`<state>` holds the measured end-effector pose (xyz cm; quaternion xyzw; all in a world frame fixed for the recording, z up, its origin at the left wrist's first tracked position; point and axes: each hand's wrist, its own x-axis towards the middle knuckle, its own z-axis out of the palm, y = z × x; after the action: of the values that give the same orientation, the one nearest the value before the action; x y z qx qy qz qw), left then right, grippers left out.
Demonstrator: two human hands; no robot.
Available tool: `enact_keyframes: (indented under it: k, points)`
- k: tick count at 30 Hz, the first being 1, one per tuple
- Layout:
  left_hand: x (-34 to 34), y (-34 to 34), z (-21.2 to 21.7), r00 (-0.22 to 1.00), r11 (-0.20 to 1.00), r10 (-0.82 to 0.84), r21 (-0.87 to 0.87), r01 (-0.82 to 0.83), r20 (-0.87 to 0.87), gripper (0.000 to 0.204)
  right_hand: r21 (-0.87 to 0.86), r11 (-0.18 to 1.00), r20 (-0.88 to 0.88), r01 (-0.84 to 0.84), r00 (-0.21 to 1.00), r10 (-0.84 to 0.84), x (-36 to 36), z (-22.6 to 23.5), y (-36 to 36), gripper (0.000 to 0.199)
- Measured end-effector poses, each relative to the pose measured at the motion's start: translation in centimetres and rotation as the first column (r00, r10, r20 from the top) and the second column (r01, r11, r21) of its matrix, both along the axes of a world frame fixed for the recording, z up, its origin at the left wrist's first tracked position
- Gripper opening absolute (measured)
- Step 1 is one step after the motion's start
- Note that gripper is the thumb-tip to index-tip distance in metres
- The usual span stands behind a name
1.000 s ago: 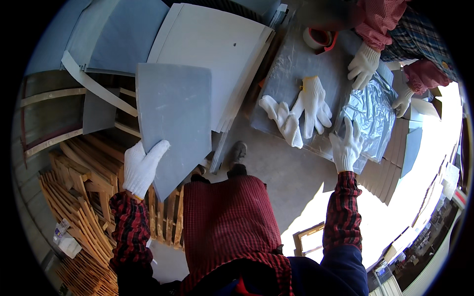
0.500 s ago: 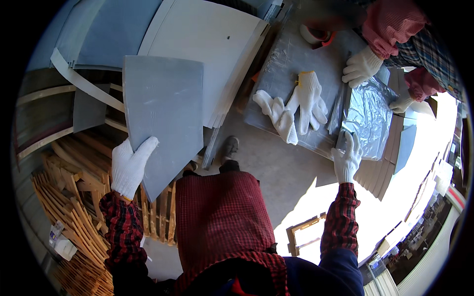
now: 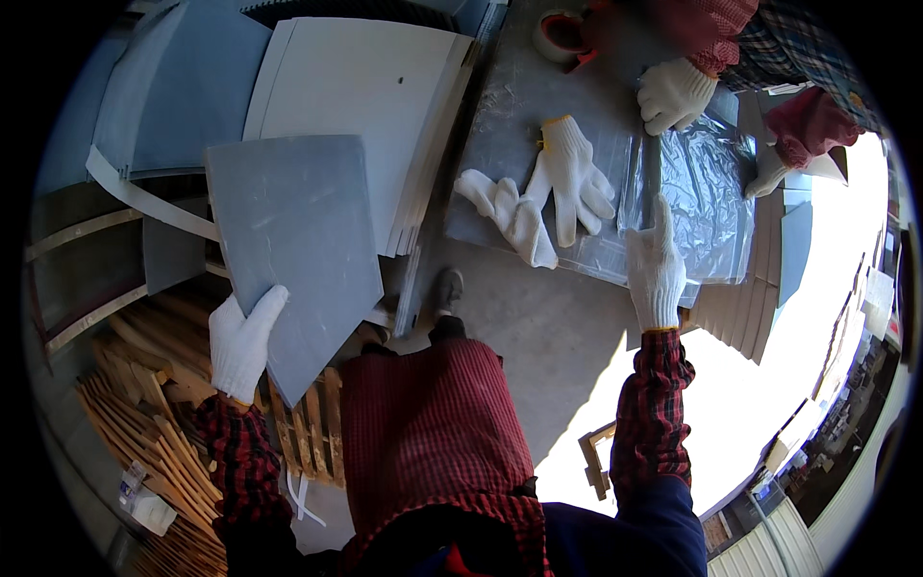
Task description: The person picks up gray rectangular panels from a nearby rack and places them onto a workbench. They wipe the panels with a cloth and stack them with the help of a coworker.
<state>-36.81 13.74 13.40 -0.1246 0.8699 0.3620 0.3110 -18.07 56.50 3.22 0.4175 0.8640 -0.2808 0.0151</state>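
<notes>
My left hand point(image 3: 242, 341), in a white knit glove, is closed on the lower left edge of a flat grey sheet point(image 3: 308, 240), its thumb over the face. The sheet hangs tilted beside the table. My right hand point(image 3: 657, 274), also gloved, lies at the near edge of a shiny plastic-wrapped pack point(image 3: 710, 207), with its fingers stretched out. Part of its contact with the plastic is hidden. A loose pair of white gloves point(image 3: 569, 173) lies on the table point(image 3: 481, 207), left of that hand. Across the pack, a co-worker's gloved hand point(image 3: 678, 96) touches its far side.
A stack of white sheets point(image 3: 356, 106) and blue-grey sheets point(image 3: 197, 91) stand at the far left. Wooden slats point(image 3: 144, 433) and a pallet point(image 3: 312, 433) lie lower left. A tape dispenser point(image 3: 562, 38) sits on the table's far end. Stacked boards point(image 3: 740, 322) are at the right.
The grey sheet and my left hand have shifted slightly left and lower in view. My right hand has slid left along the pack's edge, its fingers now closer together. The co-worker's hands remain at the pack.
</notes>
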Motion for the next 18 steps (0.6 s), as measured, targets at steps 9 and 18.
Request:
enact_keyframes:
  k: [9,18]
  points:
    - [0.4,0.9,0.6,0.994,0.997,-0.080,-0.028,0.078,-0.075,0.035,-0.296,0.955,-0.060,0.030,0.997,-0.050,-0.4,-4.2,2.0,0.054]
    - [0.2,1.3,1.2,0.991,0.994,-0.105,-0.010,0.105,-0.080,0.038,-0.790,0.205,-0.048,0.577,0.275,-0.960,10.3,-3.0,1.3,0.032]
